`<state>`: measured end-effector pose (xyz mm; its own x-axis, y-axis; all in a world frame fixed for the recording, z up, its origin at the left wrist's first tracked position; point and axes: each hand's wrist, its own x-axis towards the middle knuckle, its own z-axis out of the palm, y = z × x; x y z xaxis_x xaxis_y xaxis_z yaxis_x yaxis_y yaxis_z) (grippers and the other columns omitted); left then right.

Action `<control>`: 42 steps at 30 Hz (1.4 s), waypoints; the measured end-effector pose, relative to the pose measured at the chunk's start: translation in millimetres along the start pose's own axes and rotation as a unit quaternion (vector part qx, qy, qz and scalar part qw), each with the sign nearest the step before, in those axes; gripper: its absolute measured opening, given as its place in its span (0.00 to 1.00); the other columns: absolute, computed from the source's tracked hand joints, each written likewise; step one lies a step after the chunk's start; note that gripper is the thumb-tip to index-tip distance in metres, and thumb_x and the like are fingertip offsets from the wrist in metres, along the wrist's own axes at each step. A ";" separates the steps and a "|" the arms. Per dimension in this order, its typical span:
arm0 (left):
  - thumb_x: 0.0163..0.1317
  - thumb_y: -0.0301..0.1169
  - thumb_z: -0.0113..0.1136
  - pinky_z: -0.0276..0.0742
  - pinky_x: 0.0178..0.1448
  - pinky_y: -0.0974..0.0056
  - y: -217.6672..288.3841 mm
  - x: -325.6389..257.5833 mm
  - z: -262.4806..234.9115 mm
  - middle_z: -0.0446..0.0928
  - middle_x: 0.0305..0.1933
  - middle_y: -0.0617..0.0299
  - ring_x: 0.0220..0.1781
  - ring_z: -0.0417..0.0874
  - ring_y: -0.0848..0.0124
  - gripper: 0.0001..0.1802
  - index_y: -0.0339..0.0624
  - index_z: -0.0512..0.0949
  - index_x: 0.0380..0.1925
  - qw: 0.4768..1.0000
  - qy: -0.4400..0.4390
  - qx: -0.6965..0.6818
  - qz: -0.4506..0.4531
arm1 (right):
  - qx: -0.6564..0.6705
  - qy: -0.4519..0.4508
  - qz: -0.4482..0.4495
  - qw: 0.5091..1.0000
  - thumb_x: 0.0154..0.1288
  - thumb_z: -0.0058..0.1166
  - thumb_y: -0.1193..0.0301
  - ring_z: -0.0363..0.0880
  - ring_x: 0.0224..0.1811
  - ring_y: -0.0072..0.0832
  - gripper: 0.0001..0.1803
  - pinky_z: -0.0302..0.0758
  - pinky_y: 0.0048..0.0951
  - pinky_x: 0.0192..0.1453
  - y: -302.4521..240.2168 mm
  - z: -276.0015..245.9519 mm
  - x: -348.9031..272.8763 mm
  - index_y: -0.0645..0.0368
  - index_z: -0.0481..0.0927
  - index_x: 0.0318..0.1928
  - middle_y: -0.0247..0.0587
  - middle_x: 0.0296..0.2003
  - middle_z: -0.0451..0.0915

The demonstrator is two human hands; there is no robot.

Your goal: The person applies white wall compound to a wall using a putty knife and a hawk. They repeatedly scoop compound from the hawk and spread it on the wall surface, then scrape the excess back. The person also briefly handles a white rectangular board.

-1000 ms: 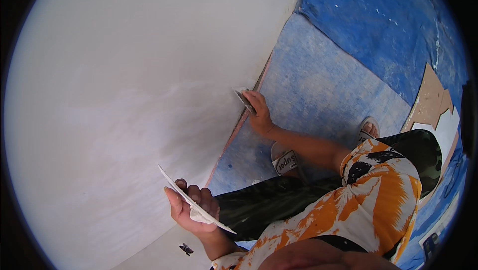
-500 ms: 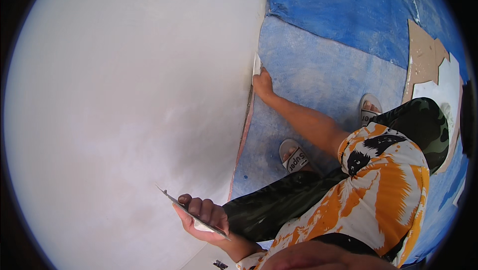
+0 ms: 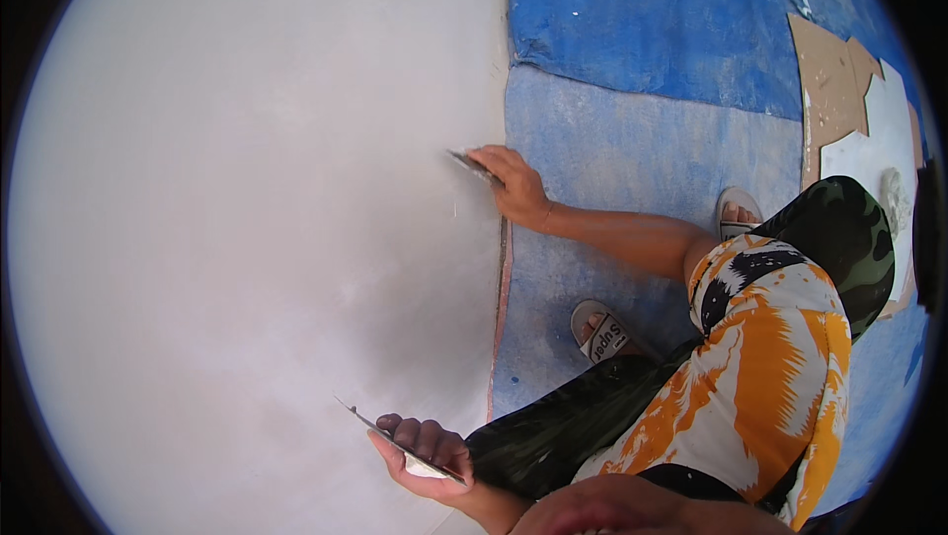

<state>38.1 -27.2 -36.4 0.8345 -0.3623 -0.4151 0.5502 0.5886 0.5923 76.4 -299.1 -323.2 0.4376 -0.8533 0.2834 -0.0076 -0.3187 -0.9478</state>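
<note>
My right hand (image 3: 515,185) grips a thin flat scraper (image 3: 468,163), fingers wrapped over its back edge, at the foot of a pale, smooth wall (image 3: 247,190). The blade is tilted to the wall; whether its edge touches, I cannot tell. Lower in the picture, my left hand (image 3: 420,451) is closed on a second flat scraper (image 3: 357,417), seen nearly edge-on and out over the wall surface. A white patch (image 3: 425,469), perhaps putty, shows under its blade by the palm. A soft grey shadow lies on the wall between the hands.
Blue sheeting (image 3: 642,22) covers the floor along the wall. My sandalled feet (image 3: 597,330) stand on a paler blue part (image 3: 612,150). Brown cardboard (image 3: 825,81) and a white board (image 3: 854,155) with a whitish lump (image 3: 896,199) lie at the right.
My right hand has turned and moved from the wall's bottom edge a little left, so its scraper now lies over the wall. The left hand keeps its scraper, slightly lower and further right.
</note>
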 end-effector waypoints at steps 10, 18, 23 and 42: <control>0.76 0.48 0.46 0.61 0.16 0.71 8.6 -8.9 -14.6 0.72 0.22 0.69 0.18 0.67 0.77 0.19 0.45 0.76 0.45 1.000 -0.001 0.016 -0.005 | -0.017 0.071 0.054 0.996 0.64 0.42 0.77 0.77 0.55 0.46 0.29 0.73 0.37 0.61 87.3 -64.3 276.7 0.51 0.72 0.67 0.57 0.55 0.74; 0.77 0.46 0.42 0.61 0.16 0.71 -3.0 -1.9 -7.1 0.68 0.20 0.69 0.18 0.65 0.76 0.20 0.40 0.74 0.45 0.997 -0.068 0.027 -0.013 | 0.019 0.068 -0.182 0.981 0.52 0.58 0.88 0.63 0.61 0.51 0.41 0.68 0.44 0.66 -44.1 63.1 13.6 0.47 0.71 0.67 0.51 0.56 0.65; 0.77 0.45 0.41 0.63 0.17 0.72 -2.9 5.3 -10.8 0.73 0.25 0.66 0.20 0.68 0.74 0.21 0.40 0.74 0.48 0.996 -0.083 0.023 -0.011 | -0.034 -0.060 -0.242 0.968 0.49 0.56 0.84 0.65 0.61 0.48 0.36 0.66 0.54 0.65 -67.5 73.4 -122.4 0.43 0.75 0.61 0.48 0.54 0.66; 0.76 0.35 0.44 0.76 0.30 0.67 24.1 5.3 -44.5 0.80 0.43 0.59 0.35 0.79 0.68 0.15 0.43 0.70 0.56 0.973 -0.222 0.015 -0.054 | -0.012 0.090 -0.084 0.992 0.72 0.49 0.74 0.73 0.56 0.40 0.26 0.70 0.35 0.63 71.9 3.0 170.5 0.42 0.71 0.68 0.44 0.55 0.71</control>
<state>54.4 17.2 -55.1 0.6990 -0.7013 -0.1399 0.6301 0.5115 0.5843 153.1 -466.3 -343.5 0.2659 -0.8465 0.4613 0.0298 -0.4711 -0.8816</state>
